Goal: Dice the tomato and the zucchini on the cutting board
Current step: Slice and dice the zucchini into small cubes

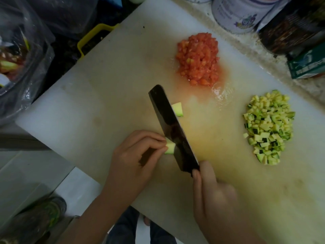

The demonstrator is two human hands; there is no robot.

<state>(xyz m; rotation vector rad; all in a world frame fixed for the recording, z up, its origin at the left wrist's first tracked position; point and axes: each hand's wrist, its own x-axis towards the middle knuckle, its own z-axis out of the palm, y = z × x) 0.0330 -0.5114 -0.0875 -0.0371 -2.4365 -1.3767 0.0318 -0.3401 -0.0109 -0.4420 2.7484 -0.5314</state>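
Zucchini piece between left hand and knife

Matt, stained, seemingly plastic cutting board, glossy dark knife blade

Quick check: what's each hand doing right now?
Left hand: pinches a zucchini piece beside the cleaver.
Right hand: grips the cleaver's handle.
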